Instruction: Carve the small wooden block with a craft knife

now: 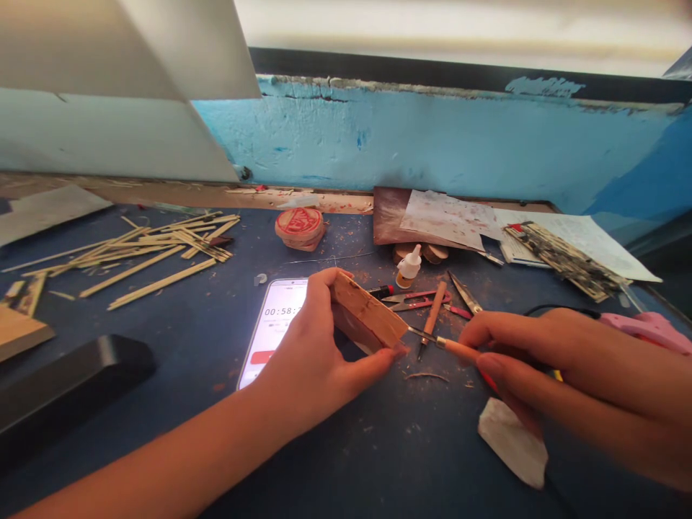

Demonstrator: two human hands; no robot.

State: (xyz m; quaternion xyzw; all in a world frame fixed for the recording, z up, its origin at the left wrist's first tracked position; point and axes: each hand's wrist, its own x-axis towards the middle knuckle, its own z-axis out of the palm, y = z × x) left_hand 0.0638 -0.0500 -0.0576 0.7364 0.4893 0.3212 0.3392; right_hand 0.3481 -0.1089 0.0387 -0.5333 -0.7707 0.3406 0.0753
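- Centrally, the left hand (321, 339) grasps a wooden piece (373, 310), fingers on its far side and thumb along its near edge; the piece is held tilted above the dark blue surface (389, 461).
- The right hand (573, 367) pinches the orange handle of a carving tool (457, 350) between thumb and fingers, its metal tip pointing left at the right end of the wooden piece; whether the two touch is too fine to tell.
- Just behind that tip lies a second, wooden-handled tool (435, 306), with pink-handled snips (416, 297) and open metal blades (463, 292) near it.
- A white glue bottle (409, 267) stands upright on the far side of the snips.
- A phone (267, 317) with a lit timer lies to the left of the wooden piece, partly covered by the left hand.
- Beyond the phone sits a roundish block with a red design (300, 229).
- Thin wooden sticks (156, 249) are heaped at far left; a black object (76, 389) lies nearer, at left.
- A pale, irregular lump (513, 441) rests below the right hand, on the near side.
- At far right, a dark-smeared board (565, 259) lies over white paper (610, 249).
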